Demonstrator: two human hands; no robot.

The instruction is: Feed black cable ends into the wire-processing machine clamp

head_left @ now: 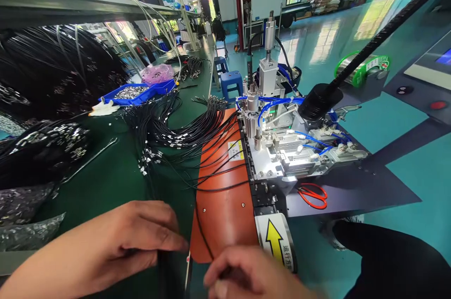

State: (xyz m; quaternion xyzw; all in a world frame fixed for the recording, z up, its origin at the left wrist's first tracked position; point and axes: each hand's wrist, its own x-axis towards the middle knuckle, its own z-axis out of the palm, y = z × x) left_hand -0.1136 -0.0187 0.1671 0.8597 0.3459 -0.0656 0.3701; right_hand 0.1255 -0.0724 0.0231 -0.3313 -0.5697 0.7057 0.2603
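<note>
Left hand: back up, fingers bent, index reaching out over the edge of the green tabletop; thumb drawn under, a modest gap to the index tip. Any grip hidden, cannot tell.
Right hand: blurred, fingers curled in, narrow. Whether pinching, cannot tell.
Loose black cable: runs down the orange cover to the right hand's fingers, meeting them at the cover's near end.
Orange cover: just beyond the right hand, curved, other cables lying across its far part.
Cable bundle: beyond the left hand, metal ends showing.
Machine: beyond and right of the right hand, blue tubes attached.
Red-handled scissors: beyond the right hand, on the dark plate.
</note>
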